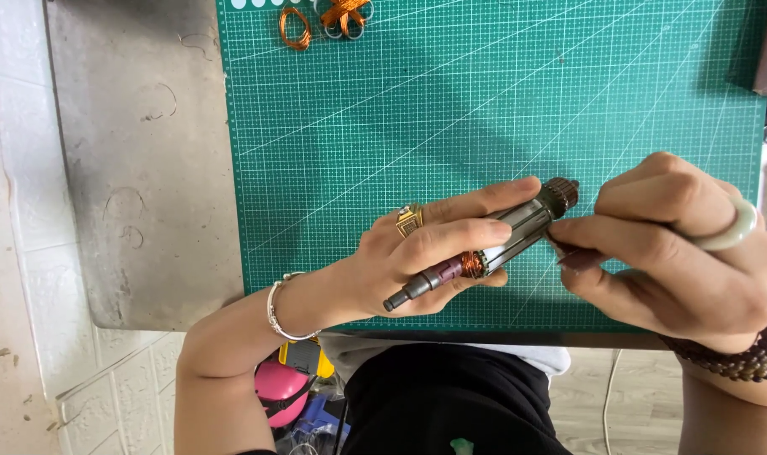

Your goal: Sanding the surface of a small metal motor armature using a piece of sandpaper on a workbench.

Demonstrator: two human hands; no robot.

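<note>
The person holds one motor armature [497, 243] above the lower middle of the green cutting mat [485, 109], which serves as the reference for all positions. The left hand [417, 261] is closed around the armature's body, fingers wrapped over the top and thumb beneath, so that the part is lifted off the mat and kept steady with its shaft end pointing down and toward the person. This grip leaves the far, ribbed end exposed to the right hand [670, 244]. The right hand is closed in a pinch, its fingertips [569, 229] meeting just beside that end; whether they hold a small tool or a wire cannot be told.

Count: one armature, one mat, two coils of copper wire [324, 21] at the mat's top edge, well apart from the hands. The mat lies on the grey bench [139, 168]. The left hand carries one ring and one wrist bangle; the right carries one pale ring and one bead bracelet.
</note>
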